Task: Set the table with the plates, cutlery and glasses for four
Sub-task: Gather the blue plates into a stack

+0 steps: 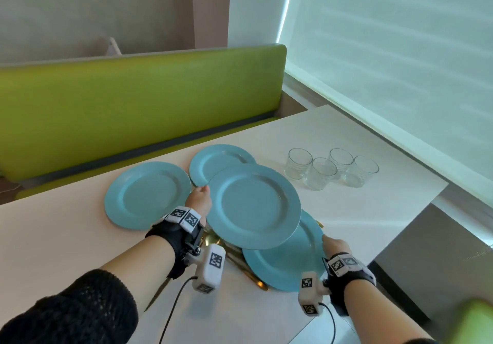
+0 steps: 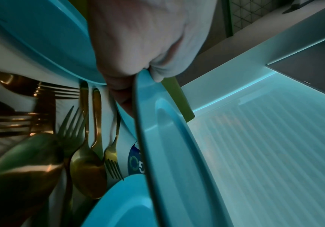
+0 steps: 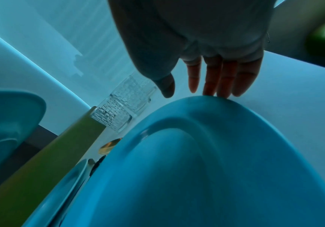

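L hand (image 1: 199, 201) pinches rim of raised plate (image 1: 253, 205), thumb on top, fingers under. Plate is tilted, in air, overlapping far plate (image 1: 213, 160) and near plate (image 1: 288, 261).

R hand (image 1: 334, 245): fingers straight, tips touching near plate's rim, no grip.

Fourth plate (image 1: 145, 198) lies flat, left of raised plate. Gold cutlery (image 2: 87, 165) is on table (image 1: 360, 210) under raised plate. Glasses (image 1: 330, 168) are to its right, near the table edge.

Judgement: level the plate, lift clear of the cutlery before carrying. Open room lies right of near plate. Swing short of glasses.
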Available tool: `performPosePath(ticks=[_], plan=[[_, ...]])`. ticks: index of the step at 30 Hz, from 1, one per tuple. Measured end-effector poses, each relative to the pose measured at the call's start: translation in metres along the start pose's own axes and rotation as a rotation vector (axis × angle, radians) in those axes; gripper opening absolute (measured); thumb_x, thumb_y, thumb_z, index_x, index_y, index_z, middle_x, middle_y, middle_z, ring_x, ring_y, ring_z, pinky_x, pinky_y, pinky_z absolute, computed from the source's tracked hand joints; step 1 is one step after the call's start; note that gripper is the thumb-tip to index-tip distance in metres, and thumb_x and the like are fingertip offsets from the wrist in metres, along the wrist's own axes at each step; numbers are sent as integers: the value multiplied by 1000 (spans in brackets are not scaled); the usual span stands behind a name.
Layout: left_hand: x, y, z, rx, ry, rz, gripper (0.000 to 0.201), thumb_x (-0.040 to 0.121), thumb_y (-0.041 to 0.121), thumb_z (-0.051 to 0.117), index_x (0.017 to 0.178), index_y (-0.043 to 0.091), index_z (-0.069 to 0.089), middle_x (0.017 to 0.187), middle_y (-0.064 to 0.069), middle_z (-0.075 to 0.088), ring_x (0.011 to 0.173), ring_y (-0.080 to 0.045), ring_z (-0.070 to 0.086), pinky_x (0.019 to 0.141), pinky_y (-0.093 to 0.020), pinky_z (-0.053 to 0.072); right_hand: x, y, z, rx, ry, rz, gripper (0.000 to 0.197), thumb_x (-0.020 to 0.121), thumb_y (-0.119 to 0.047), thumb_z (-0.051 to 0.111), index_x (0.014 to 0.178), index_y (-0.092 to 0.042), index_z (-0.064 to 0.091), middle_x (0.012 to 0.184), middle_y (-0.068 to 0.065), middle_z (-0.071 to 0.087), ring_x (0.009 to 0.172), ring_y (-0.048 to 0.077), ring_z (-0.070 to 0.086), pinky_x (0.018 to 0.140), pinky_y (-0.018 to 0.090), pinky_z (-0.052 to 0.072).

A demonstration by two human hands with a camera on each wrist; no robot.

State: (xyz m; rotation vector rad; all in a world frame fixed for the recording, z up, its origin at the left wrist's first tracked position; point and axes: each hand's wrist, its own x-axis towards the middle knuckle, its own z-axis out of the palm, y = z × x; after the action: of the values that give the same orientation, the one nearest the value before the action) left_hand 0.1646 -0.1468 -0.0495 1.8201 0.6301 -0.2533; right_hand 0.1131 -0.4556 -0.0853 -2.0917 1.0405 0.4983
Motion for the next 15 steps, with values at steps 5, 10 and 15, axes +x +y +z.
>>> performPosePath(ticks=[5,10,15], plan=[[10,4,9,6,24,-14,46,103,28,25,133,0,46,137,-20,49,125,-35,48,107,-38,37,4,-5,1,-9,-47,-1,45,97,-29,43,121,7,56,122,22,58,106,32,55,91,33,40],[12,2,19,7,42,-50,47,102,32,26,136,4,44,141,-20,46,128,-37,45,110,-44,35,1,-19,-9,5,-39,-80,58,101,-38,32,124,11,53,132,26,52,122,34,50,97,33,36],[15,7,27,-23,26,-44,45,102,29,27,133,1,46,138,-20,48,125,-38,47,108,-45,37,3,-39,-21,95,-21,-207,59,99,-41,34,112,12,59,122,29,58,115,38,54,100,42,41]])
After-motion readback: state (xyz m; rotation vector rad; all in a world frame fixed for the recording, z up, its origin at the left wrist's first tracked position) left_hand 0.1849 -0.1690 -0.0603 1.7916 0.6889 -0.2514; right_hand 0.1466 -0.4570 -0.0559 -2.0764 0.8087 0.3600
